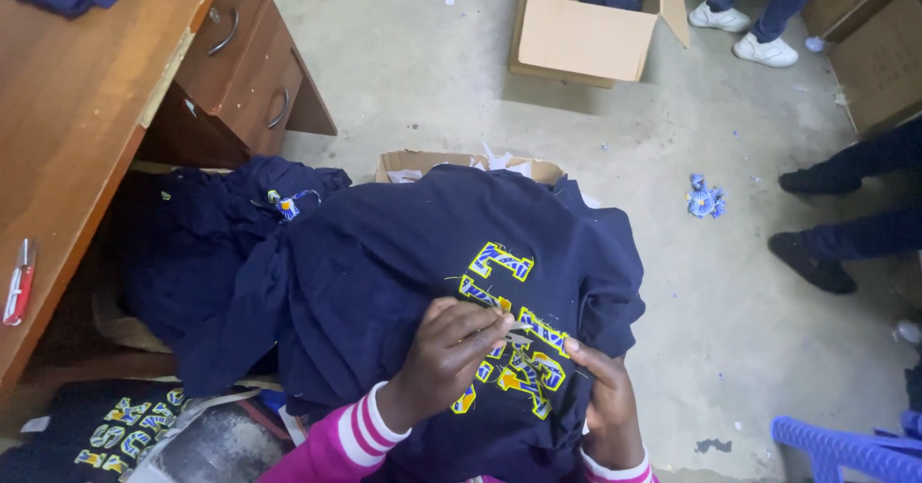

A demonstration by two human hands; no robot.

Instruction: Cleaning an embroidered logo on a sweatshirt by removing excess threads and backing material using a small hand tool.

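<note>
Over navy garment [384, 272], hands [519, 368] pinched.

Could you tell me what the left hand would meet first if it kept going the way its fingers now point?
The left hand points right, across the navy garment, its fingertips at a small tool. Straight on, it would probably first meet the right hand, though depth is hard to judge.

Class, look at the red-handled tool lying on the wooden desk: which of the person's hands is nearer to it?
Left. The left hand works on the navy garment, on the side toward the red-handled tool at the desk edge. The right hand grips the garment farther away.
</note>
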